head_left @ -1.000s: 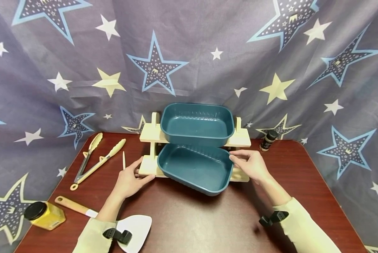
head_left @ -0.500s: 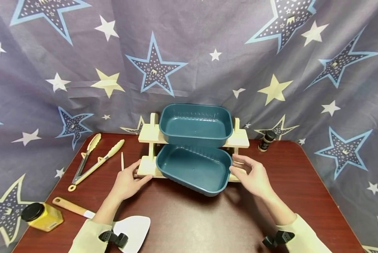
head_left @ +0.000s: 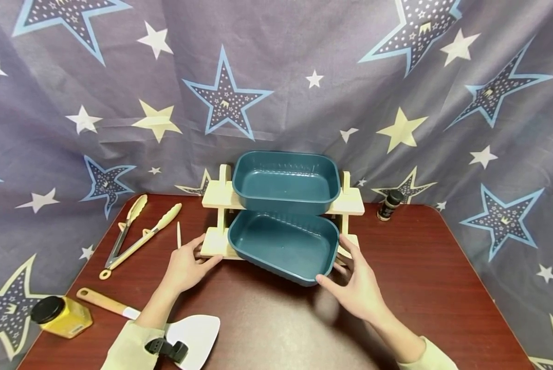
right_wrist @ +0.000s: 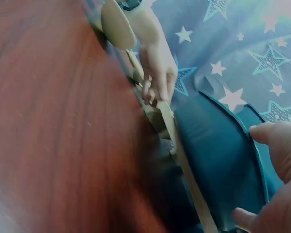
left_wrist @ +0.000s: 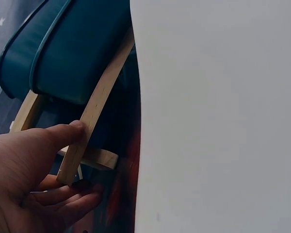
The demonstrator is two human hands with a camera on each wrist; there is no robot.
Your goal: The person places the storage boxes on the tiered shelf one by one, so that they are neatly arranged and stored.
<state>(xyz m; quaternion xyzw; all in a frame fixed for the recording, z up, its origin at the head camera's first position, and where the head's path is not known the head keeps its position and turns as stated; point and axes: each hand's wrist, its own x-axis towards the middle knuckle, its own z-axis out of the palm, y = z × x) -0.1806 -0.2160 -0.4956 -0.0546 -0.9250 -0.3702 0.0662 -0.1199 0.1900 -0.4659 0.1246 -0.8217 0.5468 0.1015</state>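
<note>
A two-tier wooden shelf rack (head_left: 218, 193) stands at the back of the table. A rectangular teal bin (head_left: 286, 187) sits on its upper tier. On the lower tier a matching teal bin (head_left: 283, 246) lies askew, its right front corner jutting past the shelf. My left hand (head_left: 184, 268) grips the lower shelf's left end; in the left wrist view its thumb lies on the board (left_wrist: 99, 99) and its fingers are underneath. My right hand (head_left: 357, 288) holds the lower bin's right front corner, thumb at the front rim and fingers along the right side, partly hidden.
Open tongs (head_left: 140, 239) and a thin pale stick (head_left: 179, 235) lie left of the rack. A white spatula (head_left: 198, 334) with a wooden handle lies partly under the left forearm. A yellow jar (head_left: 66, 318) with a black lid stands front left, a black-capped spice jar (head_left: 389, 205) back right.
My right hand has left the lower bin's right rim and moved down and toward me to its front corner. The left hand has stayed at the shelf end.
</note>
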